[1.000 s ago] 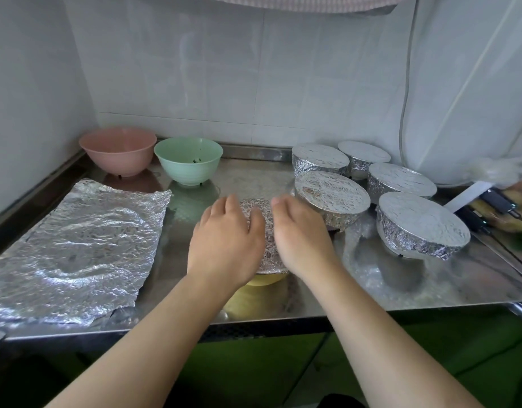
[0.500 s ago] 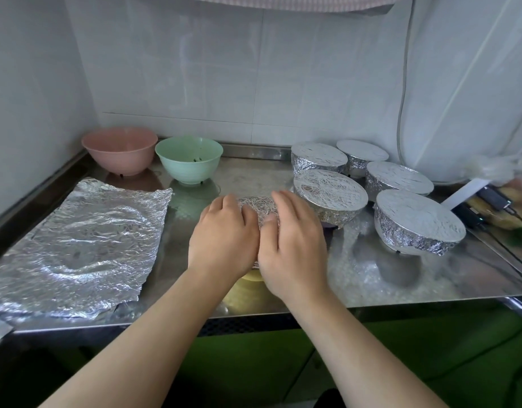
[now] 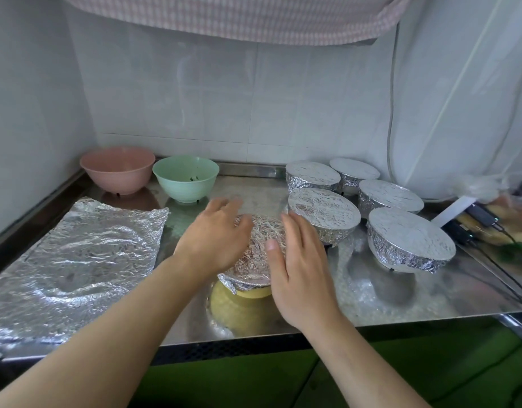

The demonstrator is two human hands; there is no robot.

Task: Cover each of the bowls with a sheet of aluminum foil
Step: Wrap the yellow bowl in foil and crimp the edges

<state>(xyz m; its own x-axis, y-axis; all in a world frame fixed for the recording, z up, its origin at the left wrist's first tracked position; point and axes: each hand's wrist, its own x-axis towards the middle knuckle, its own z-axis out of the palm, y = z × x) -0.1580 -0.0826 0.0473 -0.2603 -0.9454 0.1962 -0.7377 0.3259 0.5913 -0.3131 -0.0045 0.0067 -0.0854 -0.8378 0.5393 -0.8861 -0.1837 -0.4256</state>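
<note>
The steel surface [image 3: 430,295] carried everything. On its left lay the loose foil sheet [image 3: 77,257], crinkled and flat: light, soft, easily torn, best lifted by two opposite edges. At the right stood five covered bowls [image 3: 409,240] in a cluster. At the back left the pink bowl [image 3: 118,169] and the green bowl [image 3: 185,178] stood uncovered; they looked light and rigid, easy to slide by the rim. At the centre near the front edge sat the yellow bowl [image 3: 251,293], foil over its top. The left hand [image 3: 215,240] rested on that foil, its grip wide with fingers spread. The right hand [image 3: 298,260] lay flat against the bowl's right side, grip also wide, pinching nothing. Thin foil would hold a crease, so pressing under the rim seemed wisest.
</note>
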